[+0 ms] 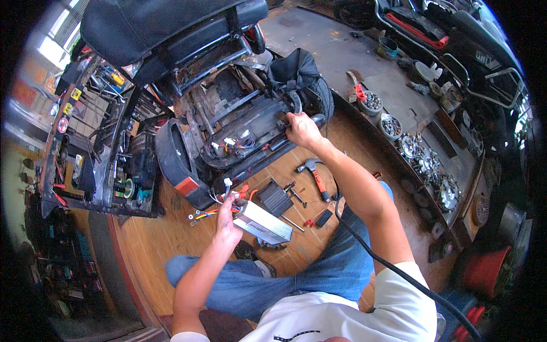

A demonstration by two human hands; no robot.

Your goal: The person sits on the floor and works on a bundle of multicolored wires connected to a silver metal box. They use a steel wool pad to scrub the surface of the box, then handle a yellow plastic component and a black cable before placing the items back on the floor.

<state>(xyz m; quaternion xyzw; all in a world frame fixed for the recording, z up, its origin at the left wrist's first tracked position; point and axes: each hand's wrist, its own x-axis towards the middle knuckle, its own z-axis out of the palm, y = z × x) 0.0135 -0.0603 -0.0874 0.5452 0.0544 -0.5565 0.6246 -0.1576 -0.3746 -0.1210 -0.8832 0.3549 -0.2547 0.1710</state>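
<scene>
My left hand [228, 222] is closed on a silver finned controller box [265, 224], with coloured wires and a white plug [227, 182] coming out near my fingers. My right hand [297, 126] has its fingers curled at the right side of a black vehicle frame [239, 111], beside a metal tube and black fabric [293, 71]; what is between the fingertips is hard to make out. Loose connectors [236, 145] lie on the frame. On the wooden floor [319, 256] below are a black finned box [274, 199], a hammer [316, 179] with an orange handle and a small black device [323, 219].
A black padded seat [159, 25] stands over the frame. A cluttered cart [85, 148] is at left. A low metal platform [319, 34] at right holds tubs of fasteners [391, 126] and metal parts. A black cable [364, 245] crosses my right side. A red container [484, 268] sits lower right.
</scene>
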